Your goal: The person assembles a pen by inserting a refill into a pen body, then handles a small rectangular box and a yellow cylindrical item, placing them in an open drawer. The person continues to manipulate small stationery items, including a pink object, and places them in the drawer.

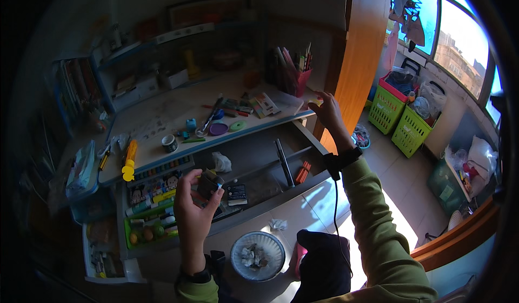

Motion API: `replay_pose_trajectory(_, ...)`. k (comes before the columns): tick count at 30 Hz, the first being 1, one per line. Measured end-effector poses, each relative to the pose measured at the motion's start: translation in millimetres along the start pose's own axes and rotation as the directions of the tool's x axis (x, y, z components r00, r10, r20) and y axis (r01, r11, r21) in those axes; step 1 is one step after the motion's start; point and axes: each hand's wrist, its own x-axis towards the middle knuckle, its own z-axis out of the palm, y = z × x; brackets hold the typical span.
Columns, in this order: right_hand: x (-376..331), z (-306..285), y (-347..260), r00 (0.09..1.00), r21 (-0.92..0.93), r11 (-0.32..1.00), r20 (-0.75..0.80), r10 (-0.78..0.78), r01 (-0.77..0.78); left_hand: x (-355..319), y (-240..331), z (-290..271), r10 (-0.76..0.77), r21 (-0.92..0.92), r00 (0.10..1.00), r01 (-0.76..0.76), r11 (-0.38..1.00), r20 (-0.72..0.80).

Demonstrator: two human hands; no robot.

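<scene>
- Desk (140, 125): strewn with small things.
- Drawer (254, 154): pulled out below the desktop.
- Bin (258, 275): on the floor before the drawer, crumpled paper inside.
- Pen cup (304, 83): pink, near the desk's right end.
- Left hand (195, 212): grasping a dark object (207, 184) between thumb and fingers, above the drawer.
- Right hand (328, 112): raised by the desk's right edge, fingers bent; whether it grips anything, I cannot tell.
</scene>
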Motion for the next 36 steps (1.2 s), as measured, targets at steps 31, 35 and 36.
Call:
replay_pose_trajectory(31,-55.8,-108.3,-66.6,0.93,0.301,0.898,-0.279,-0.24,0.322,2.7,13.0,-16.9,-0.003,0.011,1.0,0.003,1.0,0.018)
replay_pose_trajectory(35,-65.3,-119.1,-95.3,0.882,0.342,0.828,-0.331,-0.335,0.443,2.2,13.5,-15.9,0.03,0.012,0.999,-0.031,0.999,0.012)
replay_pose_trajectory(36,-68.0,-120.9,-101.4,0.875,0.363,0.811,-0.345,-0.34,0.459,1.8,13.3,-16.1,0.025,0.003,1.0,-0.025,1.0,0.016)
